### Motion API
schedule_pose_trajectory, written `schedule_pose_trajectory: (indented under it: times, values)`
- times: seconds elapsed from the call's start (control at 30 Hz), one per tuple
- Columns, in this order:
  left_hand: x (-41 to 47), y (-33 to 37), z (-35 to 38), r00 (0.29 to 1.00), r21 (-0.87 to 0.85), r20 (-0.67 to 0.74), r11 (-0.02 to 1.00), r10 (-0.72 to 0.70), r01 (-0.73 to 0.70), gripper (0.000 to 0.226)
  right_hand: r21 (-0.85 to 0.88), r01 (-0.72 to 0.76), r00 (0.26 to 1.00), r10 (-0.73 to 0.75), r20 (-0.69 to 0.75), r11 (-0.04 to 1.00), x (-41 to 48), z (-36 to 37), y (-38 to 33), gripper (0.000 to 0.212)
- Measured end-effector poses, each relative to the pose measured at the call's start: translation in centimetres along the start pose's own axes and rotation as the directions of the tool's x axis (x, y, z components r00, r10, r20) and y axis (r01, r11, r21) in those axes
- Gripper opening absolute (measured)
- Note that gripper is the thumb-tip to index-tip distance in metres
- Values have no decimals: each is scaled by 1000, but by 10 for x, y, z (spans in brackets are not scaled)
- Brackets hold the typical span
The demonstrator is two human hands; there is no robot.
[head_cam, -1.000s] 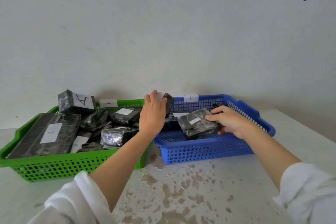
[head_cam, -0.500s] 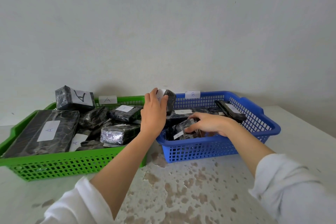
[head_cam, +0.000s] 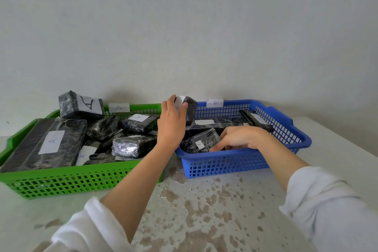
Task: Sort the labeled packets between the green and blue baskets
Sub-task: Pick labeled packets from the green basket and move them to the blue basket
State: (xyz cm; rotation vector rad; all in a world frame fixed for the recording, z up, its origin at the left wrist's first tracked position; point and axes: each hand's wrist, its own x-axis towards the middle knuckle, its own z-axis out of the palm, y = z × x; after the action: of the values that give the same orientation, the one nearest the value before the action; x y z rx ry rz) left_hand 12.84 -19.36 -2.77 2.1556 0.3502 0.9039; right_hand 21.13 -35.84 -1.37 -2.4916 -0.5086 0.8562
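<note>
Wall (head_cam: pixel 184 37): plain pale surface filling the upper half of my view, behind both baskets
Table (head_cam: pixel 204 210): white top with brown worn patches in front of me
Green basket (head_cam: pixel 71 182): on my left, heaped with dark wrapped packets, a paper tag marked A (head_cam: pixel 119 107) on its back rim
Blue basket (head_cam: pixel 225 163): on my right, just beside the green one, less full, with a tag marked B (head_cam: pixel 214 102) on its back rim
Flat packet (head_cam: pixel 61 129): the largest one, lying at the left end of the green basket, white label A facing up
Boxy packet (head_cam: pixel 79 105): perched at the back of the green pile, its big A label tilted towards me
Long packet (head_cam: pixel 208 124): lying across the back of the blue basket, label up
Left hand (head_cam: pixel 171 127): raised over the gap where the baskets meet, fingers and thumb curled round the small packet
Right hand (head_cam: pixel 239 138): reaching down inside the blue basket, bent fingers at the right end of the B packet; I cannot tell whether they grip it or only touch it
B packet (head_cam: pixel 199 143): in the front left corner of the blue basket, tilted, small label facing up
Small packet (head_cam: pixel 190 110): held upright above the blue basket's back left corner, white label with a B showing between my fingers
</note>
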Motion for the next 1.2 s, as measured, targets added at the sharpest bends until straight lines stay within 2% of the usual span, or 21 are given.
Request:
schedule_pose_trajectory:
  times: [0.1,0.2,0.3,0.37,0.43,0.5,0.53,0.57,0.6,0.63,0.67,0.7,0.73,0.8,0.9,0.97,1.07,1.13,1.2]
  values:
    - [1,0,0,1000,-6,-3,1000,-7,7,52,17,-38,999,37,34,999,3,1,-3,61]
    - [0,0,0,1000,-8,-6,1000,-1,1,52,173,-62,997,69,-38,983,10,6,-6,85]
    - [0,0,0,1000,-7,-7,1000,3,-3,52,245,-56,996,70,-47,968,13,7,-7,90]
    - [1,0,0,1000,-13,-8,1000,2,-3,52,109,-52,996,60,-64,993,14,7,-6,78]
    - [1,-1,0,1000,-22,-12,1000,0,0,52,-154,-59,993,42,-112,986,12,7,-7,55]
    - [2,-1,-1,1000,-51,-19,999,-13,12,52,-278,-34,973,-32,-229,960,15,8,-8,52]
    - [2,0,-2,999,-72,-25,997,-21,19,52,-225,23,938,-99,-333,974,16,9,-9,51]
    - [2,1,-2,999,-90,-32,996,-24,21,51,-77,131,876,-151,-457,988,18,9,-10,46]
    - [2,3,-3,999,-101,-36,995,-13,10,51,142,279,825,-162,-541,950,16,7,-14,43]
    - [1,5,-3,999,-104,-33,994,15,-18,50,358,406,813,-153,-562,841,11,4,-20,41]
    - [0,8,-3,998,-98,-15,993,59,-60,49,502,467,831,-166,-531,728,7,0,-25,41]
    - [-1,10,-3,993,-82,18,990,115,-113,48,562,490,847,-210,-489,667,3,-4,-30,40]
    - [-3,12,-3,982,-55,59,983,177,-174,47,565,501,852,-261,-453,655,0,-7,-32,38]
    - [-4,14,-6,949,-6,139,958,284,-286,48,519,507,854,-321,-409,688,-5,-12,-32,27]
    - [3,12,-17,921,67,204,934,332,-351,50,513,500,856,-311,-412,697,-6,-17,-23,20]
    - [9,4,-24,931,271,210,897,299,-349,52,531,488,851,-244,-464,692,-3,-20,-16,18]
    - [12,-7,-29,967,565,247,800,67,-200,51,548,423,866,-146,-478,722,5,-20,-3,18]
    - [10,-11,-27,950,631,303,763,-78,-139,46,565,348,907,-117,-404,749,11,-16,-2,17]
    - [10,-12,-25,930,621,340,777,-142,-108,38,586,290,939,-106,-328,757,16,-9,-9,17]
